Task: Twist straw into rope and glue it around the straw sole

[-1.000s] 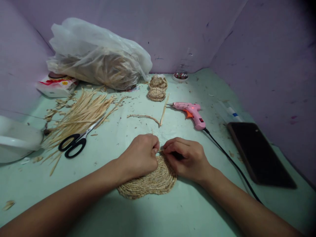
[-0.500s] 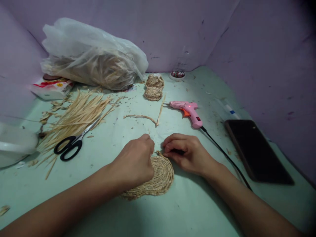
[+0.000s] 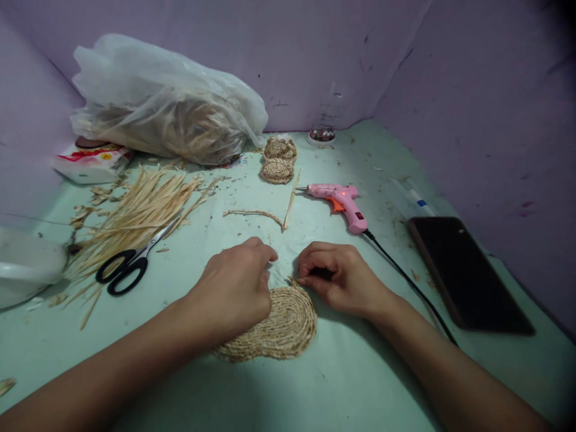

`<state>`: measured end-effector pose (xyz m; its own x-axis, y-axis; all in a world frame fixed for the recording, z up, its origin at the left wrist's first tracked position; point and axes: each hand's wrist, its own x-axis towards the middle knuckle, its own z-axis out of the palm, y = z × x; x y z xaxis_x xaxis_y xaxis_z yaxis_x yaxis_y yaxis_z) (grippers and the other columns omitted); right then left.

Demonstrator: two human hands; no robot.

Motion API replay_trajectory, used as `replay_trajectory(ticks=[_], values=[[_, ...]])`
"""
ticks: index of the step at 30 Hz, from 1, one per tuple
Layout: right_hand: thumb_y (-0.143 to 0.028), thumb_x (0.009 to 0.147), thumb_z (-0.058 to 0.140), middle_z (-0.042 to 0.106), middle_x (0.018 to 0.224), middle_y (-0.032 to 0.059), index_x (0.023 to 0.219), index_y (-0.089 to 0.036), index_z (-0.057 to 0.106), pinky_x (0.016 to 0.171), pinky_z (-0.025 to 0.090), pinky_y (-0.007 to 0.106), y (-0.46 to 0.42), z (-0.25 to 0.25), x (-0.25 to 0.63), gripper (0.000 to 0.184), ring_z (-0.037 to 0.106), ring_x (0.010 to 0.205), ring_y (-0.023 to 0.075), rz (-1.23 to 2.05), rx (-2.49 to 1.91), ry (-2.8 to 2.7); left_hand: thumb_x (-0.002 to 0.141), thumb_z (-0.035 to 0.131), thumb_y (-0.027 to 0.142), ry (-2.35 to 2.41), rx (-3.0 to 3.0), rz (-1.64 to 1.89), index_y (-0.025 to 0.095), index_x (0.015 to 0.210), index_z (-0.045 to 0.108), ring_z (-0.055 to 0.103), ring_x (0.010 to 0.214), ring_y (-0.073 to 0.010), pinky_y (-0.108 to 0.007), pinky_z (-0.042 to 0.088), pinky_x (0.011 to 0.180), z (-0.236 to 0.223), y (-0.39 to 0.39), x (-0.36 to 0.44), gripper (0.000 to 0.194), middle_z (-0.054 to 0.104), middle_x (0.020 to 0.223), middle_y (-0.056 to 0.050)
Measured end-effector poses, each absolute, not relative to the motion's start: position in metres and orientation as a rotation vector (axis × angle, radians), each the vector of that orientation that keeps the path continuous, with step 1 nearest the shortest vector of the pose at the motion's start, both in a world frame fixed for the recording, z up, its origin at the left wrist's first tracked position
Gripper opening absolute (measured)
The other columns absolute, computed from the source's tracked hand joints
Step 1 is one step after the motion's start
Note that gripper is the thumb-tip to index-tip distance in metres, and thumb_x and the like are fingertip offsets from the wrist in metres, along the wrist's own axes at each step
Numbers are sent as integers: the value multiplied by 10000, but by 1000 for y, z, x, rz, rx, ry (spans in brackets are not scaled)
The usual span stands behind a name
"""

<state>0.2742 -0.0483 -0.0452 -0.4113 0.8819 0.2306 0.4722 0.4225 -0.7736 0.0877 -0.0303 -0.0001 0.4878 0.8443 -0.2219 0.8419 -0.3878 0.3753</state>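
Observation:
A coiled mat of braided straw cord [image 3: 288, 321], formed of joined rounded lobes, lies flat on the table in front of me. Over its left part is my left hand [image 3: 238, 282], hiding some of the coils. Its index finger and thumb stand apart with nothing visible between them; the other fingers are mostly hidden. At the mat's upper edge, my right hand [image 3: 339, 276] pinches the loose end of the straw cord [image 3: 293, 281] between thumb and fingertips. Beyond the hands lie a bent braided straw piece [image 3: 256, 212] and a pale straw strip [image 3: 291, 201].
Right of centre rests a pink glue gun [image 3: 337, 198], its black cable [image 3: 414, 285] running past a phone [image 3: 470, 273]. Black-handled scissors [image 3: 130, 267] lie by loose straw strips [image 3: 144, 198]. Behind are a plastic bag [image 3: 171, 102], small woven pieces [image 3: 278, 171] and a bead container [image 3: 321, 139].
My left hand has shifted a little left, and its index finger and thumb have parted, uncovering more of the mat. My right hand keeps its pinch in nearly the same place.

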Motion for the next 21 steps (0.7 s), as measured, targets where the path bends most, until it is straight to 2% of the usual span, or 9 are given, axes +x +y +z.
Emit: replay_trajectory(ticks=[4,10,16,21], values=[[-3,675,568,613,716,15,641,-159,600,595,455,251,-48,-44,275,163,560,648,119,853,-1148,-2035,753,507,308,1354,2210,9,206,782,626,539,727,-193,-305,357,624,-6,-33,92,159,607,816,-37],[-61,691,632,617,700,20,636,-150,613,579,445,253,-47,-41,277,107,559,632,121,990,-1180,-1927,740,448,204,1341,2196,35,186,661,563,505,629,-157,-279,324,563,-18,-34,97,140,593,670,-26],[-72,670,639,639,739,43,590,-146,593,578,470,252,-50,-42,269,118,589,655,127,1205,-1072,-1688,714,467,222,1368,2191,83,186,648,587,499,608,-151,-272,299,531,-19,-32,97,141,609,665,-30],[-78,670,617,648,668,34,576,-151,563,591,492,269,-53,-47,261,131,608,646,137,1358,-1063,-1580,676,465,206,1367,2207,104,195,614,559,488,594,-153,-274,294,520,-21,-34,98,113,599,651,-21]])
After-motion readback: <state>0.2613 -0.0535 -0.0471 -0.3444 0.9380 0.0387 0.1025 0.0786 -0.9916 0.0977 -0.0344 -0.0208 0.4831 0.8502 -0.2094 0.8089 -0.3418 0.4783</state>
